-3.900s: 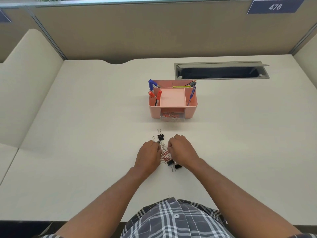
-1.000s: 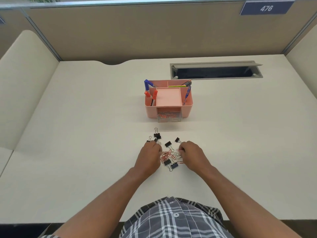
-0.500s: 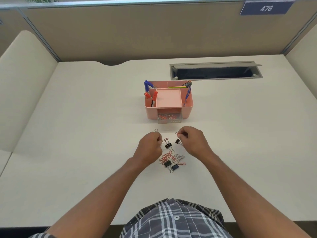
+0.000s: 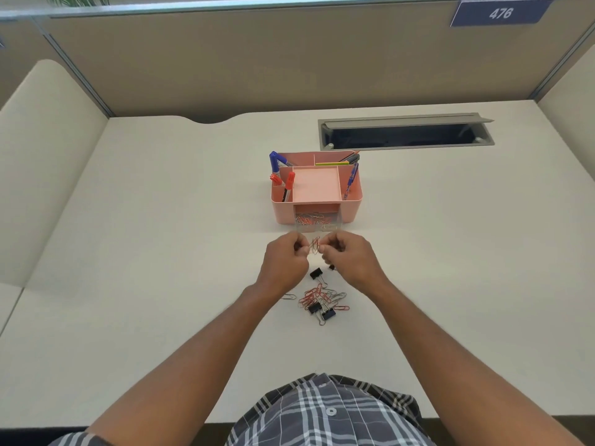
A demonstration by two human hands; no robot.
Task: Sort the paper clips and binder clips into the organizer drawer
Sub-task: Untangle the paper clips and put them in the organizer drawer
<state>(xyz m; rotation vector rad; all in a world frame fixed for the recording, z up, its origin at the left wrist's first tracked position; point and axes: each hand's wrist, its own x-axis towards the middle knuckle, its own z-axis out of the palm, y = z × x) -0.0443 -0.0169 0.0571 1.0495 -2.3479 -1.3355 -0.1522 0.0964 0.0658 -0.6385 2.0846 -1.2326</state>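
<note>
A pink desk organizer [image 4: 351, 206] stands mid-desk with its clear drawer [image 4: 316, 224] pulled out toward me, paper clips inside. My left hand [image 4: 283, 262] and my right hand [image 4: 349, 260] are raised just in front of the drawer, fingertips together, both pinching a small bunch of red and silver paper clips [image 4: 315, 245]. On the desk below my wrists lies a pile of paper clips [image 4: 317, 296] mixed with black binder clips [image 4: 322, 312]. One more binder clip [image 4: 317, 274] sits between my hands, and another is partly hidden under my right hand.
Pens and markers [image 4: 280, 175] stand in the organizer's compartments. A grey cable hatch [image 4: 405, 133] is set into the desk behind it. Partition walls close off the back and sides. A lone silver clip [image 4: 288, 297] lies by my left wrist.
Both hands have lifted off the pile and moved forward to the drawer's front, coming together around a few paper clips. The pile on the desk is smaller and more spread out.
</note>
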